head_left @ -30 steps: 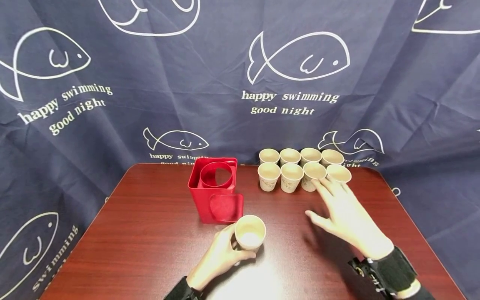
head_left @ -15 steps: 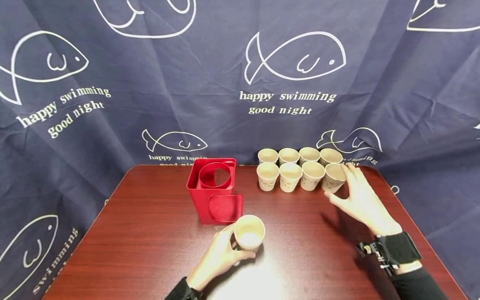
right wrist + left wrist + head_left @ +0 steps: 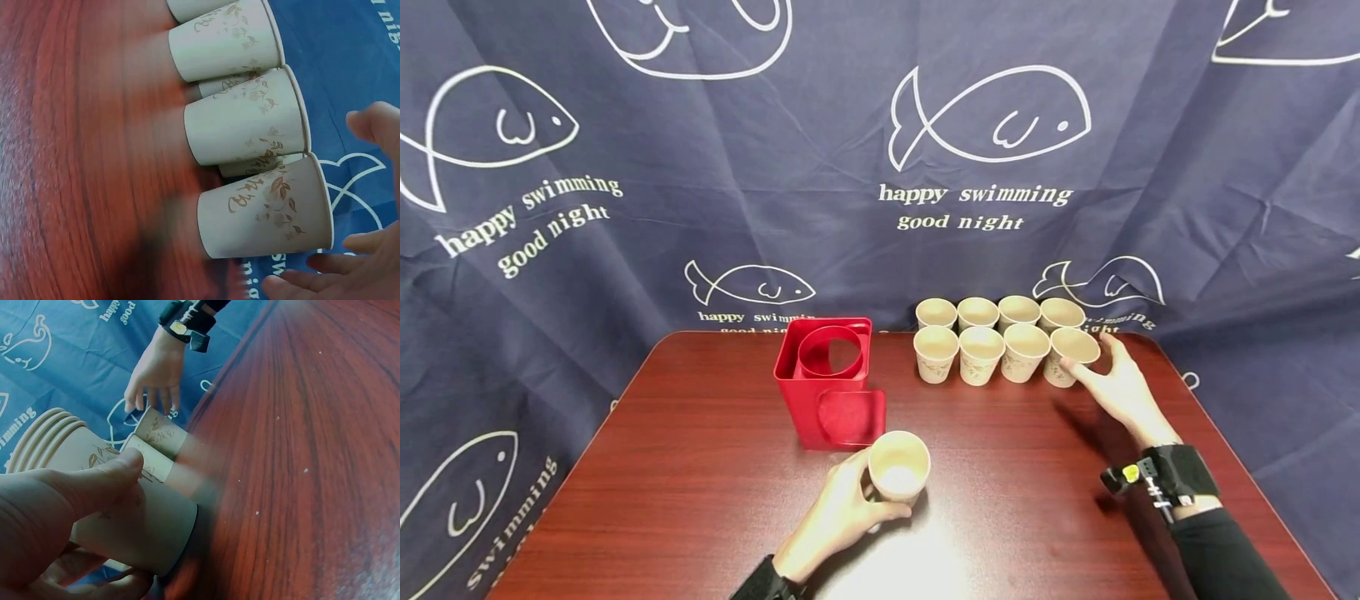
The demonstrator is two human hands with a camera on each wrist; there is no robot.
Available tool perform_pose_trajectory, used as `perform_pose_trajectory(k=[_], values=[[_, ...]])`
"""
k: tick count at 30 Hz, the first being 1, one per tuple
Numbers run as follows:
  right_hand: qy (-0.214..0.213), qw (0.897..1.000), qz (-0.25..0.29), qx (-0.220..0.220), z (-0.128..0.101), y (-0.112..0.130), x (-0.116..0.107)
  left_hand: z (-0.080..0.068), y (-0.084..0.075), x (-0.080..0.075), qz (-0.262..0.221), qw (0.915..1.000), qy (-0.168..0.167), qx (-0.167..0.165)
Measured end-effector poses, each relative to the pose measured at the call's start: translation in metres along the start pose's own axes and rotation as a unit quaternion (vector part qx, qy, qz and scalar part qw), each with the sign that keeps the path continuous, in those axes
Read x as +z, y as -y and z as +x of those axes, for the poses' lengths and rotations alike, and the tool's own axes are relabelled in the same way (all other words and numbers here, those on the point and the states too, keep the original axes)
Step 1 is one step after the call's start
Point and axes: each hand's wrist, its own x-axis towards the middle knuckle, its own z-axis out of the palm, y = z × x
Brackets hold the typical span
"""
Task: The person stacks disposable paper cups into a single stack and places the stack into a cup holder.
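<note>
My left hand (image 3: pixel 868 492) grips a stack of nested beige paper cups (image 3: pixel 898 468) near the table's front, just before a red square cup holder (image 3: pixel 831 383). In the left wrist view my thumb (image 3: pixel 94 487) presses the stack (image 3: pixel 134 525), which shows several rims. Two rows of floral paper cups (image 3: pixel 981 350) stand at the table's back. My right hand (image 3: pixel 1101 367) cups the rightmost front cup (image 3: pixel 1070 350), thumb in front and fingers behind. In the right wrist view that cup (image 3: pixel 269 209) shows gaps to the fingers (image 3: pixel 375 125).
The dark red wooden table (image 3: pixel 700 467) is backed by a navy curtain with fish prints (image 3: pixel 985 117). The holder has a round top opening and a cutout in its front. Both wrists wear black straps (image 3: pixel 1180 475).
My right hand moved from over the front row rightward and back, and now curves round the rightmost front cup. The left hand and its stack have not moved.
</note>
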Motion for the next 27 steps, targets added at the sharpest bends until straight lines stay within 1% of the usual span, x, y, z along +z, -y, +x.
perform_pose_trajectory(k=[3, 6, 16, 20, 23, 27], values=[[0.005, 0.999, 0.031, 0.014, 0.002, -0.002, 0.002, 0.0, 0.0, 0.0, -0.002, 1.0, -0.001, -0.001], [0.004, 0.999, 0.041, 0.017, 0.003, -0.003, 0.004, -0.001, 0.0, 0.0, 0.0, 1.0, -0.001, -0.001], [-0.011, 0.999, 0.039, 0.021, 0.003, -0.006, 0.007, 0.0, -0.001, 0.0, 0.01, 0.9999, -0.003, 0.0], [-0.019, 0.998, 0.056, 0.019, 0.005, -0.01, 0.009, -0.001, -0.002, 0.0, 0.014, 0.9999, -0.002, -0.001], [-0.032, 0.997, 0.065, 0.012, 0.006, -0.014, 0.011, -0.001, -0.002, 0.0, 0.013, 0.9999, -0.001, -0.003], [-0.049, 0.998, 0.042, 0.009, 0.006, -0.015, 0.012, -0.001, -0.002, 0.0, 0.012, 0.9999, -0.003, -0.003]])
